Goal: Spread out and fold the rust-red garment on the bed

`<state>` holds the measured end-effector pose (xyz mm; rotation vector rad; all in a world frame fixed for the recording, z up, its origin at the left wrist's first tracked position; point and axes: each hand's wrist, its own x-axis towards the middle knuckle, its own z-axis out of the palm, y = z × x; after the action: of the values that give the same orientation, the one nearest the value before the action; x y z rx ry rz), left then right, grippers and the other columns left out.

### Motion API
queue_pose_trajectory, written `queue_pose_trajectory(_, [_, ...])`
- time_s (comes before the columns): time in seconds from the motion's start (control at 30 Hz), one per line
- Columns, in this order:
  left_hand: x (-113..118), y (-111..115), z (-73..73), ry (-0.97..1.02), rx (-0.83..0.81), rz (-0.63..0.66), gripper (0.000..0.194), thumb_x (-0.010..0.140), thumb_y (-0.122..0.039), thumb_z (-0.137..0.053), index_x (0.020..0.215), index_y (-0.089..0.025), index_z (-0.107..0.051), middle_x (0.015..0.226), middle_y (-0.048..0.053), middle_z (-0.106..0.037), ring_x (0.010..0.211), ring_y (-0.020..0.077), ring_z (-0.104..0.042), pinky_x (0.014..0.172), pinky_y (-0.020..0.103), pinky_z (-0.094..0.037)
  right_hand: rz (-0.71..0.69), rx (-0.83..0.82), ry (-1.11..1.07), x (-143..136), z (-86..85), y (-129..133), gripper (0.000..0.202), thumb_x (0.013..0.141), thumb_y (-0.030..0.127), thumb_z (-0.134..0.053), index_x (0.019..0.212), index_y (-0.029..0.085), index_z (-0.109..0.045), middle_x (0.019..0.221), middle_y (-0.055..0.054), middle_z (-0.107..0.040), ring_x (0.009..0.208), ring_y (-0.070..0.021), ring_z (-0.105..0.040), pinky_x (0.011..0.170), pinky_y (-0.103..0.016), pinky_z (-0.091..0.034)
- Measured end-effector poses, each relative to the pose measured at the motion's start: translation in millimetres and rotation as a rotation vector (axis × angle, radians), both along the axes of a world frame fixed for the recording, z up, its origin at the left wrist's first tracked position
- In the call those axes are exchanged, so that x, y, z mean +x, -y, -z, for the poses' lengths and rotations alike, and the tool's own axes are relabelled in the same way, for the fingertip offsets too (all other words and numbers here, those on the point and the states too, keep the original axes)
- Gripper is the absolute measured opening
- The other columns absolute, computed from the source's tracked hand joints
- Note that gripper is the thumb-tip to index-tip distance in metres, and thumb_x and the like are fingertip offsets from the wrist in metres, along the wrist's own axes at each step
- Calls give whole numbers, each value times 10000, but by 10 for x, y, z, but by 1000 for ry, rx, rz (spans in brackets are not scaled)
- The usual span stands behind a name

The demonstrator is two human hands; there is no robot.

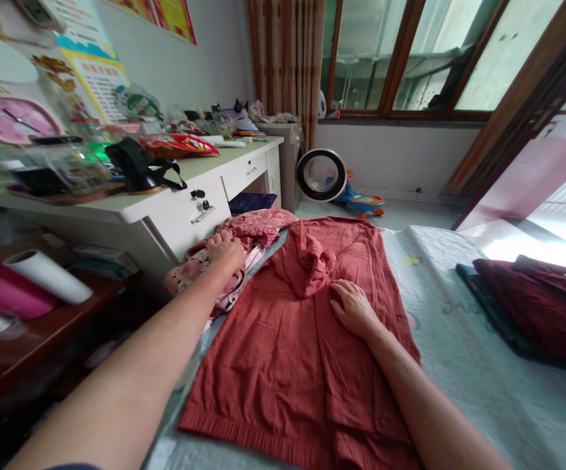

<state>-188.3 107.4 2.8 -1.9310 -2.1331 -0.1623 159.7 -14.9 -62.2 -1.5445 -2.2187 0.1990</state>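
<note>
A rust-red garment [283, 352] with an elastic gathered hem lies spread on the bed, the hem towards me. Part of it is bunched in folds near its upper middle. My right hand [354, 305] rests on the garment just beside this bunch, palm down with fingers stretched out. Further left, my left hand [226, 249] reaches to a heap of patterned clothes [263, 225] at the bed's edge. Its fingers curl into the pink floral cloth, and the fingertips are partly hidden.
Folded dark red and green clothes [542, 303] lie on the bed sheet [463, 398] at right. A cluttered desk [185, 215] stands along the left, above a low shelf with a pink bottle [8, 284]. Beyond the bed are an open washer door [322, 175] and a blue ride-on toy [361, 201].
</note>
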Motion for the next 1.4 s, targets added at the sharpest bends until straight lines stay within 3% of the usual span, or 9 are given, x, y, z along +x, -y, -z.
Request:
queue_pose_trajectory(0.13, [113,105,-79,-38,90,78,428,844,-328,-533,1190,-110,-657,1284,239,-539,1224,404,-425,987,507,-335,-4,0,3,3,1,-6,404,889,262,-515,1274,160,-589,1336,-114,-583,1270,-253,-475,1106,-434,-341])
queue_pose_trajectory(0.3, [64,200,-84,-5,177,86,664,889,-376,-471,1497,-146,-338,1455,212,-449,1341,415,-332,1042,558,-285,-11,2,1,8,5,-8,397,890,258,-509,1266,165,-595,1331,-111,-585,1262,-251,-482,1102,-437,-346])
queue_pose_trajectory(0.5, [-207,146,65,54,-149,41,708,871,-532,-457,1456,-136,-404,1512,205,-403,1346,416,-381,1055,587,-309,-6,8,-2,7,7,-2,396,882,252,-520,1261,179,-609,1326,-108,-593,1268,-253,-479,1100,-442,-352])
queue_pose_trajectory(0.63, [-117,243,-6,32,13,61,656,874,-468,-503,1434,-133,-439,1562,220,-318,1438,444,-227,1115,653,-167,3,18,-1,-4,4,7,380,891,251,-510,1245,170,-622,1322,-113,-597,1266,-252,-482,1100,-439,-354])
queue_pose_trajectory(0.77, [228,547,-136,76,191,337,472,900,-308,-501,1346,-155,-528,1556,165,-348,1444,348,-274,1165,525,-235,9,5,8,-7,9,-2,386,888,256,-512,1248,169,-621,1329,-114,-592,1271,-251,-479,1100,-438,-351])
queue_pose_trajectory(0.9, [535,1006,-20,161,16,567,319,912,-210,-475,1192,-176,-624,1294,109,-606,1223,224,-543,1096,355,-391,18,-8,15,-3,-3,-13,382,884,264,-520,1239,168,-625,1327,-112,-591,1259,-247,-489,1096,-423,-349])
queue_pose_trajectory(1.03, [622,1497,278,139,-98,522,290,893,-229,-536,1153,-173,-650,1240,124,-627,1160,259,-576,1045,397,-428,17,-14,40,-13,-30,-5,378,894,272,-509,1242,174,-619,1333,-109,-583,1253,-241,-487,1091,-413,-346])
queue_pose_trajectory(1.17, [599,1834,487,151,-110,441,411,936,-290,-501,1325,-175,-566,1414,161,-535,1300,307,-484,1080,470,-383,25,-13,94,-40,-35,4,381,915,282,-481,1259,173,-603,1341,-111,-569,1273,-243,-463,1093,-412,-335])
queue_pose_trajectory(1.4, [495,2135,427,108,-44,289,472,911,-362,-550,1353,-195,-559,1480,171,-466,1379,359,-379,1103,526,-333,-16,-74,207,-55,-98,-22,421,915,251,-465,1313,146,-556,1387,-147,-536,1294,-256,-457,1109,-418,-319])
